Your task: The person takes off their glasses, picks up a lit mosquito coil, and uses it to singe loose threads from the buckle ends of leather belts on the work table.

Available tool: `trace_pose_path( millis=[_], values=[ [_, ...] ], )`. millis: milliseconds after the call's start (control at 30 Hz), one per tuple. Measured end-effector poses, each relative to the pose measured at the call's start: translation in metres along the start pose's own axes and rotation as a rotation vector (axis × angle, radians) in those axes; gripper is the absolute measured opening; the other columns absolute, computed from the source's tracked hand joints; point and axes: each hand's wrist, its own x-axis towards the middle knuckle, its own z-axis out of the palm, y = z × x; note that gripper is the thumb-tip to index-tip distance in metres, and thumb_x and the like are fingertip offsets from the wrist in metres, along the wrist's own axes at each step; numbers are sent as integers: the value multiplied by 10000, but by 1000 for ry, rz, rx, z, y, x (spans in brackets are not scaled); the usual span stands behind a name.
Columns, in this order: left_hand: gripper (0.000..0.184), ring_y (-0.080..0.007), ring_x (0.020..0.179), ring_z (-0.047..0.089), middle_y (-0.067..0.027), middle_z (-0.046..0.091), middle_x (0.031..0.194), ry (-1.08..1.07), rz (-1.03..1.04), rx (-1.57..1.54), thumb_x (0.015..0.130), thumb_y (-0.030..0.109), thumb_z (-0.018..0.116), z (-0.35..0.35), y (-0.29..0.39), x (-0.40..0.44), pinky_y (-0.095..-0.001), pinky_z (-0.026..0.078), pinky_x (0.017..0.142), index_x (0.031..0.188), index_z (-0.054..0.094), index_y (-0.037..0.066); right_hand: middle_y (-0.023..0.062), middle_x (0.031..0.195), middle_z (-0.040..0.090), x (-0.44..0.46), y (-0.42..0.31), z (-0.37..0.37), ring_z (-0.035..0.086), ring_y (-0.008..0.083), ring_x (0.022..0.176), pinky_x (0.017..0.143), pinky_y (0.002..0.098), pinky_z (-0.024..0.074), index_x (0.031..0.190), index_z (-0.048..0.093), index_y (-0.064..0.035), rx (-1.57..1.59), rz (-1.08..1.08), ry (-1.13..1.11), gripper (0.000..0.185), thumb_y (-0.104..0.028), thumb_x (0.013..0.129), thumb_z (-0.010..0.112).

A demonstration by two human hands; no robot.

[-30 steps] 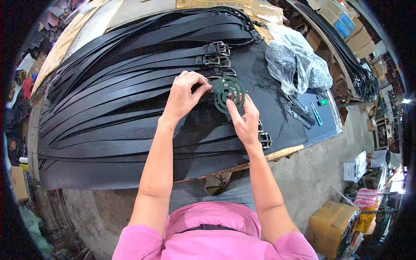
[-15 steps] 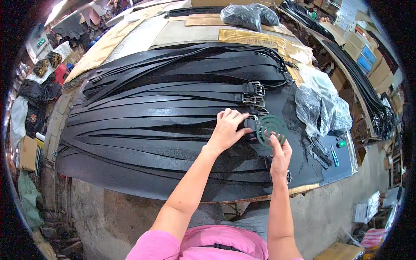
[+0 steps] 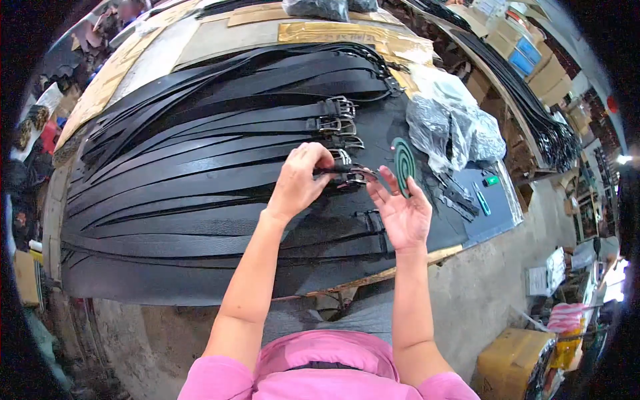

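Note:
My left hand (image 3: 301, 180) pinches the buckle end of a black belt (image 3: 329, 171), lifted slightly off the pile. My right hand (image 3: 403, 217) holds a green spiral mosquito coil (image 3: 404, 167) between thumb and fingers, turned nearly edge-on. A thin dark strip (image 3: 379, 175) runs from the belt's end to the right fingertips; whether they grip it I cannot tell. Several black belts lie side by side across the table, their metal buckles (image 3: 339, 127) towards the right. Part of the held buckle is hidden behind the left fingers.
Plastic-wrapped bundles (image 3: 453, 127) lie right of the buckles. Near them are black scraps (image 3: 459, 199), a teal cutter (image 3: 481, 199) and a small green object (image 3: 491, 181). More black straps hang over a side bench (image 3: 513, 100). A cardboard box (image 3: 513, 360) stands on the floor.
The view has shifted, so the table appears further left and up. My left hand now pinches a belt's buckle end. My right hand has turned palm-up, tilting the coil from face-on to edge-on.

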Motion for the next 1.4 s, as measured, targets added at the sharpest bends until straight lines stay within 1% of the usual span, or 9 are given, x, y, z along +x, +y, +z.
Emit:
trace_pose_path(
  millis=[100, 167, 300, 467, 667, 867, 1167, 1267, 1400],
  values=[
    [370, -253, 857, 598, -79, 575, 857, -60, 31, 7, 649, -55, 764, -4, 5, 2, -365, 505, 810, 993, 668, 41, 234, 1245, 633, -1, 2, -5, 518, 448, 1264, 1092, 547, 412, 1205, 629, 26, -26, -9, -17, 325, -195, 1011, 491],
    [388, -248, 848, 590, -67, 562, 844, -66, 84, 39, 652, -56, 761, -3, 4, 1, -366, 507, 815, 1020, 701, 50, 208, 1201, 663, -1, 3, -4, 603, 383, 1171, 1035, 503, 471, 1182, 627, 19, -69, -45, 10, 271, -153, 995, 533],
    [357, -256, 915, 646, -82, 648, 940, -36, 85, -18, 668, -62, 757, -4, 6, 1, -352, 533, 856, 1006, 719, 48, 170, 1160, 691, -3, 5, 3, 675, 317, 1072, 970, 432, 527, 1125, 640, 2, -253, -174, 37, 181, -85, 976, 585],
    [367, -276, 1018, 687, -114, 710, 1084, -42, 64, -96, 676, -83, 756, 1, 1, -2, -336, 549, 905, 1018, 723, 46, 131, 1152, 684, -6, 12, 8, 659, 219, 1080, 970, 339, 503, 1163, 629, 18, -693, -277, 84, 198, -62, 986, 597],
    [328, -264, 957, 697, -107, 716, 1009, 34, 100, -83, 693, -80, 762, 1, 3, -1, -330, 559, 864, 997, 734, 41, 74, 1165, 653, -15, 21, 7, 627, 144, 1050, 944, 273, 480, 1210, 598, 33, -921, -477, 68, 233, -41, 990, 595],
    [296, -272, 881, 696, -129, 705, 946, -37, 67, -117, 722, -33, 777, 0, 2, -2, -330, 560, 806, 1009, 727, 24, 75, 1154, 664, -17, 21, 17, 614, 128, 1046, 925, 270, 477, 1198, 616, 27, -1081, -469, 110, 244, -67, 973, 623],
    [275, -302, 840, 683, -103, 686, 931, -64, 83, -101, 727, 4, 767, -4, 4, -1, -353, 559, 761, 994, 712, 41, 129, 1056, 673, -14, 15, 23, 635, 248, 973, 873, 349, 481, 1125, 658, 11, -1437, -594, 71, 212, -106, 949, 637],
    [288, -290, 851, 683, -115, 686, 923, -90, 73, -85, 722, -24, 766, -5, 5, 0, -345, 558, 774, 1000, 716, 29, 114, 1054, 667, -14, 16, 19, 627, 230, 965, 862, 339, 481, 1115, 655, 12, -1445, -588, 69, 201, -104, 953, 636],
    [337, -268, 902, 681, -104, 688, 972, -79, 55, -107, 692, -75, 757, -3, 2, -1, -333, 557, 811, 1008, 724, 38, 116, 1131, 666, -15, 18, 18, 631, 231, 1023, 912, 327, 479, 1159, 637, 17, -1182, -485, 101, 223, -93, 966, 622]
  ],
)
